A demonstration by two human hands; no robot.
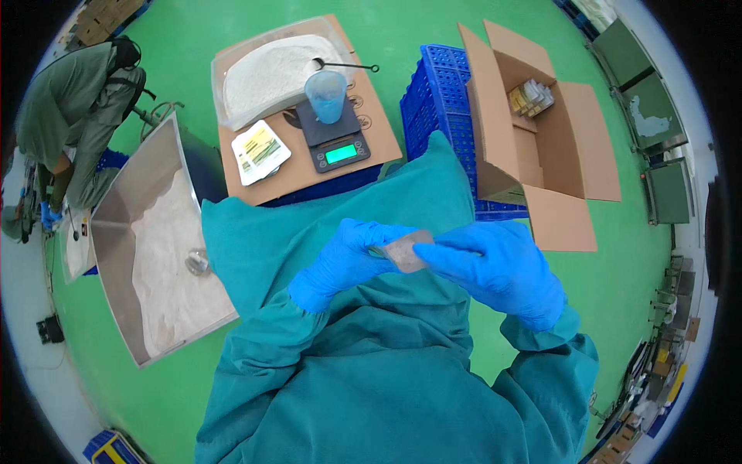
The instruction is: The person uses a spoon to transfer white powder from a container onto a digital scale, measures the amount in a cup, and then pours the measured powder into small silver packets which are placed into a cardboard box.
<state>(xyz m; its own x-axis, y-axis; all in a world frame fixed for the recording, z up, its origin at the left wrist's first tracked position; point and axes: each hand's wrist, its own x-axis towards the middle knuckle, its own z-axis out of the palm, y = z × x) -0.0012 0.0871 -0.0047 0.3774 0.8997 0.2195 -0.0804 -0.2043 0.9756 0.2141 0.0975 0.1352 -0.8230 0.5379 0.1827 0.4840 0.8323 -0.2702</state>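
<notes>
Left hand [340, 263] and right hand [498, 271] pinch a pale packet [406, 253], fingers [452, 259] nearly closed.

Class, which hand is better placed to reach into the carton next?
Probably the right hand: it is nearer the carton, ahead and rightward. The left hand holds the packet farther away.

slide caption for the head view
Blue-gloved left hand and right hand hold a small pale packet; beyond, a translucent blue cup stands on a black scale.
</notes>
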